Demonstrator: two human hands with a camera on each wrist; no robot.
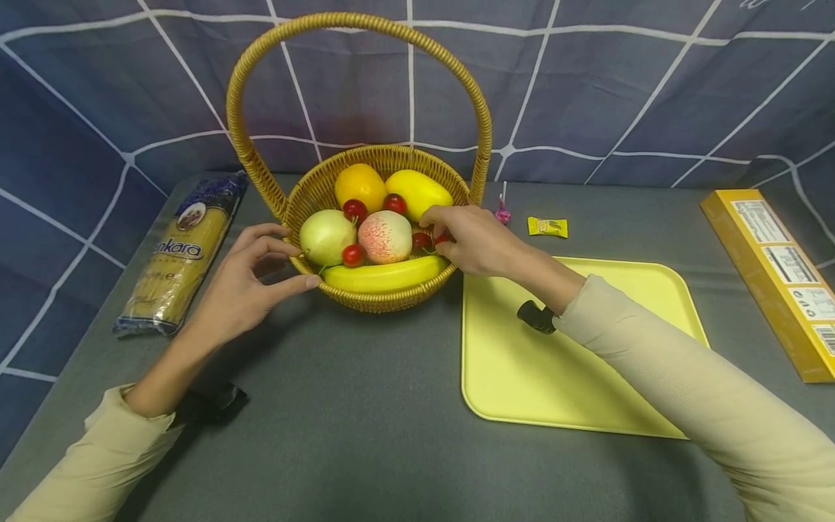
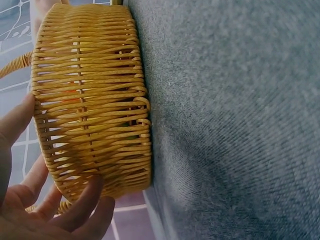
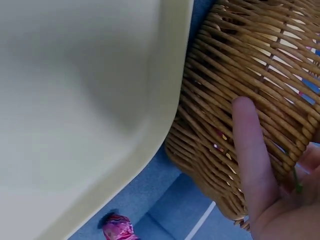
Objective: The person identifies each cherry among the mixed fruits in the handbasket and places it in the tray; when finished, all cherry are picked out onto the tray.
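Cherry sits pinched in the right grip, left grip holding wicker basket.

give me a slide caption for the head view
Left hand touching a wicker basket of fruit, right hand over its opposite side, yellow tray alongside.

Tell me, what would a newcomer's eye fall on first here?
Probably the wicker basket at the back, with its tall arched handle and colourful fruit, including a pink-flecked peach in the middle and a banana along the front. The left hand is at its left rim, and the right hand is over its right side. The flat yellow tray also stands out, right of the basket.
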